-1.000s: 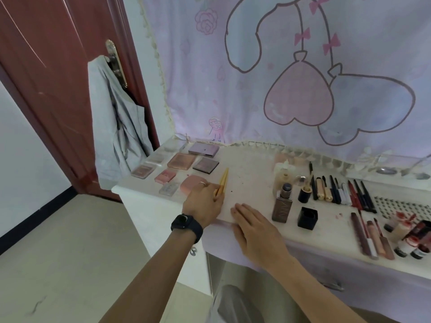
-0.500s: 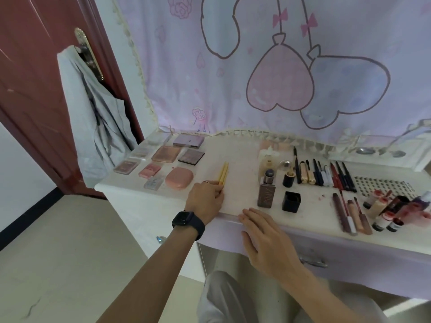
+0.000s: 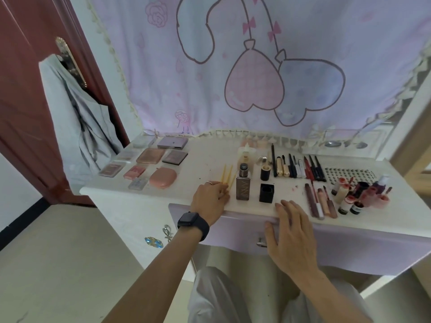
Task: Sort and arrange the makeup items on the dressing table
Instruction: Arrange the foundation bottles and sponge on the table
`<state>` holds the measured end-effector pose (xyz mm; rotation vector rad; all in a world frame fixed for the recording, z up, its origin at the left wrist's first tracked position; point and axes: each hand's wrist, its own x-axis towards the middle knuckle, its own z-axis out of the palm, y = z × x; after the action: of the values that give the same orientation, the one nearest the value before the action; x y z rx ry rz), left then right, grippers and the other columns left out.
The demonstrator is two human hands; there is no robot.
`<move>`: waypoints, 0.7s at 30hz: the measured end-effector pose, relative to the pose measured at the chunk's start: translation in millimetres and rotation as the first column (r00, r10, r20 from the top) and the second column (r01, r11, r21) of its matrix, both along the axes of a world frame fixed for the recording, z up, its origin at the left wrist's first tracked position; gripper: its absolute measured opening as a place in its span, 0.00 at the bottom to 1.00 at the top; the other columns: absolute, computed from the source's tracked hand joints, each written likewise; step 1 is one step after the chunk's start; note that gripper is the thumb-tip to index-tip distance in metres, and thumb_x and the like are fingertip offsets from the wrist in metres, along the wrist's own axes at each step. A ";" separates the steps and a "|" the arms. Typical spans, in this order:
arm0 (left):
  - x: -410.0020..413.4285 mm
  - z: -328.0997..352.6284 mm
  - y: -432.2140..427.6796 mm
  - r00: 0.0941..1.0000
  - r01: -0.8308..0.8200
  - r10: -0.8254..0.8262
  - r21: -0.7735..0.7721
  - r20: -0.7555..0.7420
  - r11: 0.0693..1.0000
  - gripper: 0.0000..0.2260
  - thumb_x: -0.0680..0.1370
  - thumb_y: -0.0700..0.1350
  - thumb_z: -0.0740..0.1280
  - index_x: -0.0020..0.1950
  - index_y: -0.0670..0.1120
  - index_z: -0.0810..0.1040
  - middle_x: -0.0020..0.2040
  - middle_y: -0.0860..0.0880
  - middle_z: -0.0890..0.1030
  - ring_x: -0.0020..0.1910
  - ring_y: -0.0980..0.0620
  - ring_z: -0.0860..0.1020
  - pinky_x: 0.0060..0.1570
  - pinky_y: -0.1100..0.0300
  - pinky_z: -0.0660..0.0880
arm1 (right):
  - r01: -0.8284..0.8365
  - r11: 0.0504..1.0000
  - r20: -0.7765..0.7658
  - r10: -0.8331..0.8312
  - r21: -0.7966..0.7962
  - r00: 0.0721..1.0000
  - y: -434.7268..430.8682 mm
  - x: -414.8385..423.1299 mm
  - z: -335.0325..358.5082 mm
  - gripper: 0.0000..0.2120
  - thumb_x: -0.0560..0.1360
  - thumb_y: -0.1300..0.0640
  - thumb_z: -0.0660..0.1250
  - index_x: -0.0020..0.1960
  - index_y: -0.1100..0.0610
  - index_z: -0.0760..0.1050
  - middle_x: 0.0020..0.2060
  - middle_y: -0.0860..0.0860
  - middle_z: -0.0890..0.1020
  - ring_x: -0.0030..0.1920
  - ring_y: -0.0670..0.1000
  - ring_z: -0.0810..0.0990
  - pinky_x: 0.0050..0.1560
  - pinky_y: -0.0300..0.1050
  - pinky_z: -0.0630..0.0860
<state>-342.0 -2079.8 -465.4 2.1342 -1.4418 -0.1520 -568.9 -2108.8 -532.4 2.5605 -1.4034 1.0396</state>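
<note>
A dark red door (image 3: 23, 94) stands at the far left, with a grey garment (image 3: 77, 127) hung over its handle. Next to it is the white dressing table (image 3: 205, 157), backed by a lilac cloth (image 3: 210, 73) printed with pink and blue hearts. At the table's left rear corner lie flat palettes (image 3: 151, 155) in rows, and a pink oval compact (image 3: 162, 177) sits in front of them. Near the middle of the front edge the left hand (image 3: 211, 201), a black watch (image 3: 193, 223) on its wrist, has its fingers curled round the near ends of thin yellow sticks (image 3: 227, 177), which fan out over the tabletop. Just beside them a brown foundation bottle (image 3: 243, 185) stands upright, then a black cap (image 3: 266, 193). The right hand (image 3: 291, 231) lies flat with fingers spread over the front edge, thumb on the lilac drawer front (image 3: 354, 250). Behind is a row of pencils and mascaras (image 3: 299, 167); lip glosses (image 3: 320, 203) and small bottles (image 3: 359, 194) crowd the right end.
</note>
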 end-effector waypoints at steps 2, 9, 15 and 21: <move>-0.1 0.3 2.7 1.000 -0.003 0.003 0.002 0.000 1.000 0.16 0.80 0.53 0.66 0.66 0.50 0.80 0.67 0.49 0.76 0.61 0.47 0.76 0.57 0.59 0.71 | 0.002 1.000 -0.022 -0.002 -0.004 1.000 1.3 0.9 -1.4 0.26 0.79 0.49 0.59 0.69 0.66 0.73 0.68 0.62 0.75 0.71 0.62 0.71 0.71 0.61 0.69; -0.9 -4.1 11.7 0.998 0.014 -0.012 -0.033 0.057 0.999 0.14 0.82 0.52 0.62 0.60 0.48 0.83 0.63 0.50 0.79 0.57 0.47 0.78 0.53 0.57 0.76 | 0.005 1.000 -0.075 -0.006 -0.019 0.997 3.2 -0.4 -5.1 0.29 0.80 0.47 0.55 0.72 0.66 0.71 0.70 0.62 0.74 0.72 0.62 0.71 0.73 0.61 0.67; -5.6 -3.7 11.0 0.999 0.015 -0.013 -0.055 0.038 0.998 0.13 0.81 0.50 0.64 0.60 0.47 0.84 0.62 0.48 0.80 0.58 0.47 0.78 0.55 0.56 0.76 | -0.003 1.000 -0.120 0.001 -0.014 0.993 1.9 -3.6 -7.3 0.30 0.80 0.47 0.56 0.74 0.65 0.69 0.72 0.61 0.72 0.74 0.61 0.69 0.74 0.60 0.65; -7.4 -3.9 12.1 0.999 0.024 -0.022 -0.046 0.033 0.999 0.14 0.81 0.49 0.65 0.62 0.46 0.82 0.63 0.48 0.80 0.59 0.46 0.76 0.57 0.55 0.76 | 0.001 1.000 -0.135 -0.001 -0.005 0.991 2.9 -3.9 -5.8 0.30 0.80 0.47 0.58 0.75 0.64 0.68 0.73 0.60 0.71 0.75 0.60 0.68 0.75 0.59 0.64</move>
<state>-349.4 -2067.7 -469.3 2.0928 -1.4749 -0.0916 -572.8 -2105.9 -538.3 2.5719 -1.3671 0.8504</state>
